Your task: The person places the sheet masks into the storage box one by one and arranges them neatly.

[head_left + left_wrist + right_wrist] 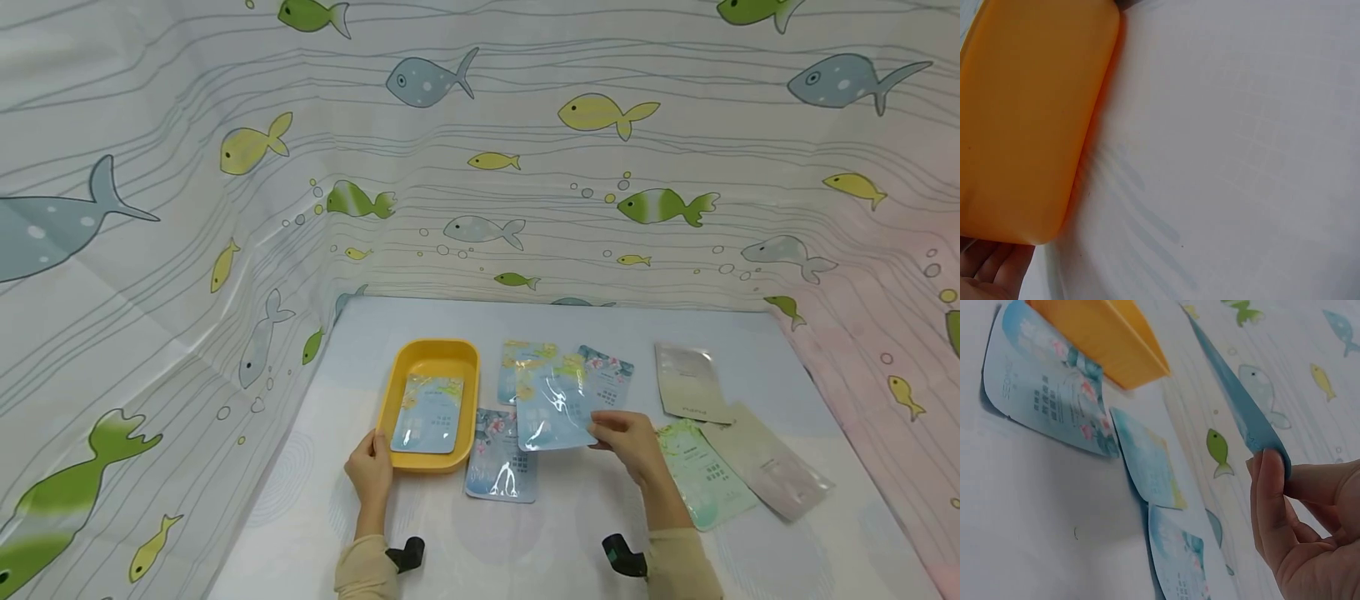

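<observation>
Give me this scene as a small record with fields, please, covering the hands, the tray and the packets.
Left hand: grips yellow tray at near left corner
Right hand: pinches raised blue packet by near right corner
Tray contents: one yellow-flowered packet
Right of tray, on table: two pink-flowered packets, another yellow-flowered one
Far right: green packet, two plain packets

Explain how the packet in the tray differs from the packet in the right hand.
The tray packet lies inside the yellow tray; the held packet is raised above the table. The right hand pinches the held packet; the tray packet is not held. Both are blue with yellow decoration.
</observation>
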Available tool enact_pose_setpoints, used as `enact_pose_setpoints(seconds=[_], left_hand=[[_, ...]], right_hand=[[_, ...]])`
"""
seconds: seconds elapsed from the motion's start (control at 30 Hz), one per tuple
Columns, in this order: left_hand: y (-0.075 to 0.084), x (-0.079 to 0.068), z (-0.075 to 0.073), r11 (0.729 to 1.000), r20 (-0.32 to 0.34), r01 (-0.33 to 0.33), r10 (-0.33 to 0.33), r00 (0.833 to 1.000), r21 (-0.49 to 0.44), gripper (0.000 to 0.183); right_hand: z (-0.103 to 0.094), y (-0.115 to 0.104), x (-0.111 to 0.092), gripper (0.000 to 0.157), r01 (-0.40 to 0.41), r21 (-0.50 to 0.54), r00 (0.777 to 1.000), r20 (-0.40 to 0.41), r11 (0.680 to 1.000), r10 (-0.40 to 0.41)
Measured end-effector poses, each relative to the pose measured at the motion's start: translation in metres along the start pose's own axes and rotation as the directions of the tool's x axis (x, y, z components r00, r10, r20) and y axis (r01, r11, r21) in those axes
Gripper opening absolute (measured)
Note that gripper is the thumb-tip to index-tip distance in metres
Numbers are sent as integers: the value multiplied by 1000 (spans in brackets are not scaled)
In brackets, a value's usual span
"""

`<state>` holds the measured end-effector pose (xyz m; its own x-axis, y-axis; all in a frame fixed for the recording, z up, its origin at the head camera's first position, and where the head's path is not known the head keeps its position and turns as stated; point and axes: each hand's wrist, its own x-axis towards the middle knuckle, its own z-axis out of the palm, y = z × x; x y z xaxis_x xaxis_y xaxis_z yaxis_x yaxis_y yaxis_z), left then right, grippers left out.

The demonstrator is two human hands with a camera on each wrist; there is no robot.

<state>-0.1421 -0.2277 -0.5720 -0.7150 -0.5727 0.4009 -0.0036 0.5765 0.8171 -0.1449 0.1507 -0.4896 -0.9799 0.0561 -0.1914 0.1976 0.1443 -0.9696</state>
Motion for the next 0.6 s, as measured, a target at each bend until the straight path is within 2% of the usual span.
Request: enact_pose_setpoints(seconds=[0.3,0.6], left_hand=[[0,-1,-1,1000,17,19,-19,1000,-12,18],[0,-1,0,1000,22,16,-16,1000,-13,19]], right_hand=[[21,-4,9,30,12,78,1000,24,997,-14],[47,-10,18,29,35,73,998,52,997,-38]])
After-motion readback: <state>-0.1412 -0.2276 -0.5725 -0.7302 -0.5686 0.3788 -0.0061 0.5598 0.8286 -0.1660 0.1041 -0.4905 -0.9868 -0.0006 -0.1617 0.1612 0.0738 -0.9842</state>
